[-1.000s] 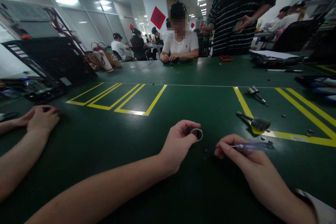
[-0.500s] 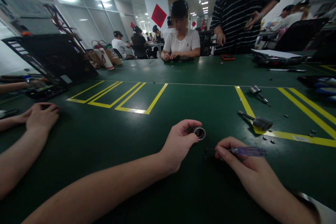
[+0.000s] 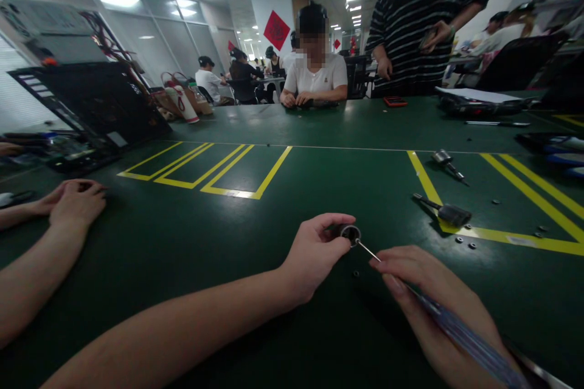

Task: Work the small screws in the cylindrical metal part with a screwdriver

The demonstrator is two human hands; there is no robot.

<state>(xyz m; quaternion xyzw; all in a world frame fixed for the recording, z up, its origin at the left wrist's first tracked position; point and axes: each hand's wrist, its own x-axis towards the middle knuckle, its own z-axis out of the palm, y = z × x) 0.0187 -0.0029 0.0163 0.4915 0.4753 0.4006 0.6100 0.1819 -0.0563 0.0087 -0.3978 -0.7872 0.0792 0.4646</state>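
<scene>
My left hand (image 3: pixel 312 255) is closed around a short hollow metal cylinder (image 3: pixel 351 233), its open end facing right. In my right hand (image 3: pixel 442 298) is a screwdriver (image 3: pixel 465 331) with a see-through purple handle, gripped near the shaft. Its thin tip meets the lower right rim of the cylinder's opening; a tiny part may sit on the tip, but I cannot tell. One small dark nut-like ring (image 3: pixel 356 273) lies on the table just below the cylinder. What lies inside the cylinder is too dark to make out.
Right of my hands lie a dark tool head with a shank (image 3: pixel 454 215), a similar metal one (image 3: pixel 442 158) and several small rings (image 3: pixel 459 240). Yellow tape (image 3: pixel 230 193) marks the green table. Another person's hands (image 3: pixel 75 203) rest at left. People are across the table.
My right hand has turned the screwdriver and raised its tip from the table to the cylinder's opening. One of two small rings beneath is gone from the table. My left hand shifted slightly.
</scene>
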